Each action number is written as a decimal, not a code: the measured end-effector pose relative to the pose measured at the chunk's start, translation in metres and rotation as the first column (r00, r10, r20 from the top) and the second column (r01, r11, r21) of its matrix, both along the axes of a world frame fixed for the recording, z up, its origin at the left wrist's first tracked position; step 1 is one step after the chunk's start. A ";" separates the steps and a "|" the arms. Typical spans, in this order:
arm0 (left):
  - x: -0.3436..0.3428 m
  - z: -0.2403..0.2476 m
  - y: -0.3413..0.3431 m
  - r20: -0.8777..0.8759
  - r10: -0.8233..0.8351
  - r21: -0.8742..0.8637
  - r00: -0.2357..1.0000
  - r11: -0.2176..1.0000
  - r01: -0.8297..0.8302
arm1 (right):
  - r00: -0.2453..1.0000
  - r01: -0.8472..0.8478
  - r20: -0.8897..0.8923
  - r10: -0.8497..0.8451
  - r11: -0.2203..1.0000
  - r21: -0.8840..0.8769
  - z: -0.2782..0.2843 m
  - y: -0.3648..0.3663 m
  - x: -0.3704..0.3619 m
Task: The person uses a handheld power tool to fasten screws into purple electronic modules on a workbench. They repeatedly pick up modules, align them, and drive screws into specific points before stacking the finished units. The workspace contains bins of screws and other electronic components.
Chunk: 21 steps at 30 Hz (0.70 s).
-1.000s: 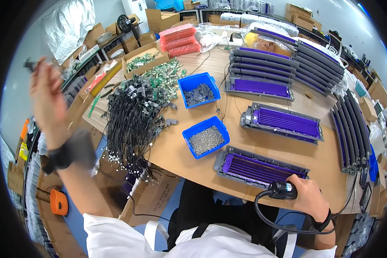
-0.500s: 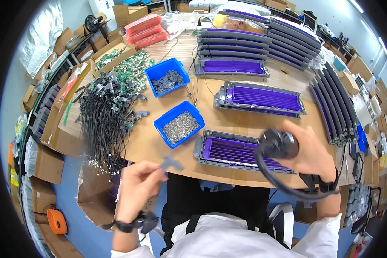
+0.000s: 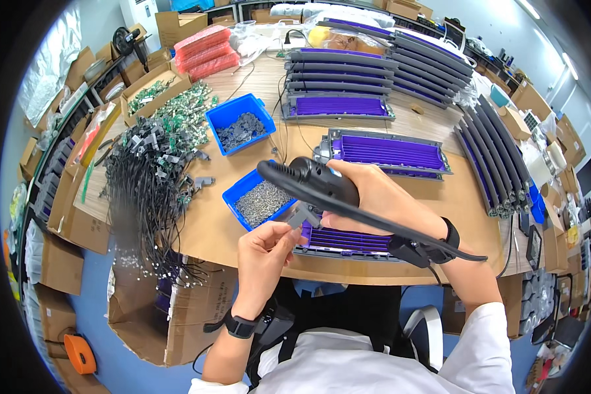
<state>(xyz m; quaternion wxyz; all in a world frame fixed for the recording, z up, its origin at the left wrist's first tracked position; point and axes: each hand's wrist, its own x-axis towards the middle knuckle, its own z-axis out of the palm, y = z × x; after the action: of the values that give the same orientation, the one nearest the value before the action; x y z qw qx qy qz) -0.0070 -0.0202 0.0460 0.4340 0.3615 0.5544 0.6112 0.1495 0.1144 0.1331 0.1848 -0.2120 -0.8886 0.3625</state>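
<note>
Looks like an assembly workshop, judging by black cables (image 3: 138, 197) heaped on a worktop (image 3: 259, 75), rows of purple-and-grey housings (image 3: 341, 77) and many cardboard boxes (image 3: 54, 262).

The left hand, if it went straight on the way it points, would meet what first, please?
Past the grey piece it pinches, the left hand would probably meet the black tool held by the right hand, though depth is unclear and it may pass underneath.

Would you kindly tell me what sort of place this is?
Probably an assembly workshop: there are rows of matching grey-and-purple housings, a heap of black cables, and a black corded tool in the right hand.
</note>
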 end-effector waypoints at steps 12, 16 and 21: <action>0.001 -0.011 0.009 -0.145 0.006 -0.011 0.989 1.000 -0.008 | 0.998 0.044 0.051 -0.047 0.997 0.068 0.003 0.003 -0.014; -0.006 -0.027 0.010 -0.493 0.012 0.061 0.870 0.998 0.021 | 0.978 -0.067 0.206 0.011 0.961 0.269 -0.015 0.016 -0.020; 0.002 -0.030 0.005 -0.587 0.030 0.060 0.809 0.998 0.007 | 0.974 -0.109 0.219 0.054 0.962 0.251 -0.033 0.026 -0.026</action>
<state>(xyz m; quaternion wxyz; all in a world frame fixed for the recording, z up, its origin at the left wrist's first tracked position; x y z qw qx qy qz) -0.0049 -0.0153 0.0162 0.2269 0.5420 0.6453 0.4882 0.1236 0.1402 0.0997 0.1010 -0.1861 -0.9510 0.2252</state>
